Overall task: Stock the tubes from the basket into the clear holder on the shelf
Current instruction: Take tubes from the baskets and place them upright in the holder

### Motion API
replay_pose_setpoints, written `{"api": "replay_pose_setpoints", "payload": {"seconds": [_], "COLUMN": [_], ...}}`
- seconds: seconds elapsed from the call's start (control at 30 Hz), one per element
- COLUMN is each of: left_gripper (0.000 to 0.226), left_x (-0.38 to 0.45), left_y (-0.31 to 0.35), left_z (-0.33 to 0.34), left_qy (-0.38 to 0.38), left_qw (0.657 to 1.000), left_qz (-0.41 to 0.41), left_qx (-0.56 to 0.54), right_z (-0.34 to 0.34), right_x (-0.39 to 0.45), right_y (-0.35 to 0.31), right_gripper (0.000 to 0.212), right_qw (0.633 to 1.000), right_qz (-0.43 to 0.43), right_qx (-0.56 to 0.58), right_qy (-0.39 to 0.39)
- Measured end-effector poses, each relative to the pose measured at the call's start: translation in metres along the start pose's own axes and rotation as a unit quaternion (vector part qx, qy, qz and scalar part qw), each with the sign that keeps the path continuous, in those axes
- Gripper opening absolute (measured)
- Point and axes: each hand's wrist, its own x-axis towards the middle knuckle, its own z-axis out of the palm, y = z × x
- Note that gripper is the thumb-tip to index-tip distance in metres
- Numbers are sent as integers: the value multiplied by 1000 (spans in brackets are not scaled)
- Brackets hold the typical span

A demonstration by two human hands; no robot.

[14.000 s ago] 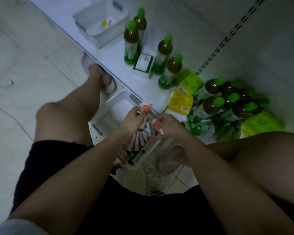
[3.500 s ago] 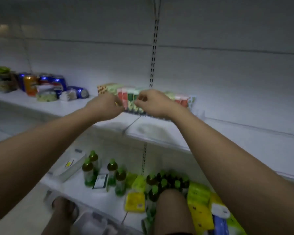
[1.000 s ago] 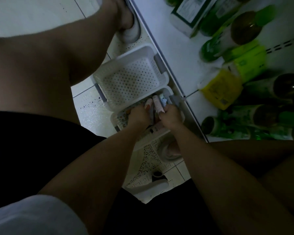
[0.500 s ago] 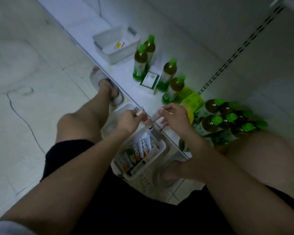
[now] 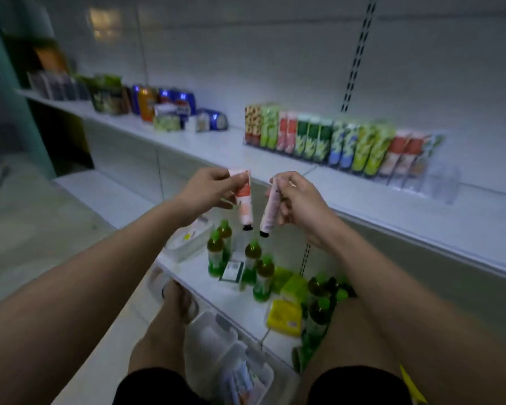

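My left hand [image 5: 208,190] grips an orange-and-pink tube [image 5: 244,201] by its flat end, cap hanging down. My right hand [image 5: 297,197] pinches a pale pink tube [image 5: 270,210] the same way. Both tubes hang in the air in front of the middle shelf, short of the clear holder [image 5: 438,182]. That holder stands on the shelf to the upper right with a row of several colourful tubes [image 5: 333,141] upright in it; its right-hand slots look bare. The white basket [image 5: 263,375] with more tubes sits on the floor between my knees.
Cans and boxes [image 5: 170,112] crowd the middle shelf to the left. On the bottom shelf stand green-capped bottles [image 5: 253,264], yellow packs [image 5: 284,317] and a white tray [image 5: 187,241]. An empty white basket [image 5: 211,337] lies by my foot.
Both hands have risen from above the floor basket to shelf height, each with a tube. My view has swung up from the floor to the middle shelf and holder.
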Motion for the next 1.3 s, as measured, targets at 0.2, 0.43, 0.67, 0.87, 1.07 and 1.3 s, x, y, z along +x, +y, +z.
{"api": "replay_pose_setpoints", "payload": {"seconds": [0.2,0.43,0.67,0.87,1.07,1.3], "left_gripper": [29,15,16,17,13,11], "left_x": [18,42,67,98,128,157], "left_y": [99,177,206,205,194,176], "left_z": [11,39,77,106,129,148], "left_qy": [-22,-43,-96,-124,-144,-147], "left_qw": [993,985,979,977,973,972], "left_qz": [94,155,170,163,160,160], "left_qx": [69,62,51,52,82,87], "right_z": [-45,-116,-185,-227,-248,-261], "right_x": [-11,-22,-12,15,44,74], "right_y": [-99,-176,-211,-186,-153,-118], "right_gripper": [17,26,17,11,9,10], "right_qw": [980,903,868,828,781,779], "right_qz": [-53,-52,-59,-31,-24,-17], "right_qx": [-194,-426,-489,-538,-589,-597], "right_qy": [-7,-20,64,152,206,192]}}
